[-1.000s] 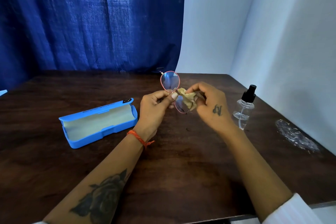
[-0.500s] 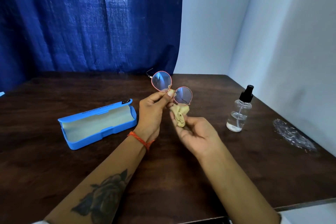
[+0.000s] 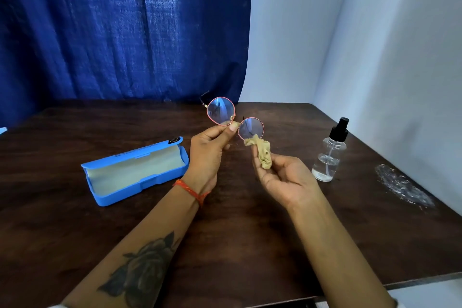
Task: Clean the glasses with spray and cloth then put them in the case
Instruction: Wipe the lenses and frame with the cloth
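Cloth [image 3: 261, 152] lowered off glasses [image 3: 235, 119], blue case [image 3: 135, 172] open

No text, brand or number is showing clearly enough to read. The open blue case [image 3: 136, 170], lying toward the counter's left edge, is carrying a line of dark print along its lid and a small dark emblem at the lid's far corner, both too blurred to make out. The spray bottle [image 3: 330, 155] near the right edge is showing no legible label.
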Demonstrator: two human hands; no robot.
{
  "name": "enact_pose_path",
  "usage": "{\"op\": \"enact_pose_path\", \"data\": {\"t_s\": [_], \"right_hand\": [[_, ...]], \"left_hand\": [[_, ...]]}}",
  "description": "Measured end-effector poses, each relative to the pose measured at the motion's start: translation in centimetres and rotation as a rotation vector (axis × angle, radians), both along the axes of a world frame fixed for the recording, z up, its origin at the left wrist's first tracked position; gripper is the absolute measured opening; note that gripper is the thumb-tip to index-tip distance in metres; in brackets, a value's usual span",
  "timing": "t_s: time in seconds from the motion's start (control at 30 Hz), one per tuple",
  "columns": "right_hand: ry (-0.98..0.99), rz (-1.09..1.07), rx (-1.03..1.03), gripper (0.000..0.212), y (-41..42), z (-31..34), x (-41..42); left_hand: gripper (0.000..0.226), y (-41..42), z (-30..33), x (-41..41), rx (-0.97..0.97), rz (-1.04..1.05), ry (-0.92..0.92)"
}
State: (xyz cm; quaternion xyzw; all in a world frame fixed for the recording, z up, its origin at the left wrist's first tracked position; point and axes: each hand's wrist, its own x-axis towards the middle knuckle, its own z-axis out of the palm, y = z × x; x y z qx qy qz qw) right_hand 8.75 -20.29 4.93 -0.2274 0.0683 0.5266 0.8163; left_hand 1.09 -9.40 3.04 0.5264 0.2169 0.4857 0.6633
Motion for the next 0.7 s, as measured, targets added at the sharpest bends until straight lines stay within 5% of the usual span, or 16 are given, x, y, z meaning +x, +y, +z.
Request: {"op": "enact_pose_path", "data": {"t_s": [0.1,0.17,0.33,0.47,0.57,0.7], "right_hand": [[-0.088,-0.053,-0.072,0.017,-0.8,-0.2,0.5],[-0.326,-0.161,-0.15,0.018,-1.0,-0.4,0.5],[-1.518,-0.616,-0.273,0.023,-0.6,0.9,0.1],[-2.449,-0.847,-0.097,0.021,1.3,4.8,-0.7],[-2.848,-0.836,-0.125,0.019,3.1,6.5,-1.0],[-3.123,-0.59,-0.193,0.013,3.5,6.5,-0.9]], "left_hand": [[0.018,-0.1,0.1,-0.1,0.078,0.031,0.045],[0.02,-0.1,0.2,-0.2,0.168,0.057,0.089],[0.011,-0.3,0.3,-0.4,0.356,0.127,0.164],[0.012,-0.6,0.2,-0.5,0.495,0.144,0.218],[0.012,-0.8,0.4,-0.7,0.56,0.167,0.264],[0.017,-1.1,0.7,-0.9,0.563,0.173,0.292]]}}
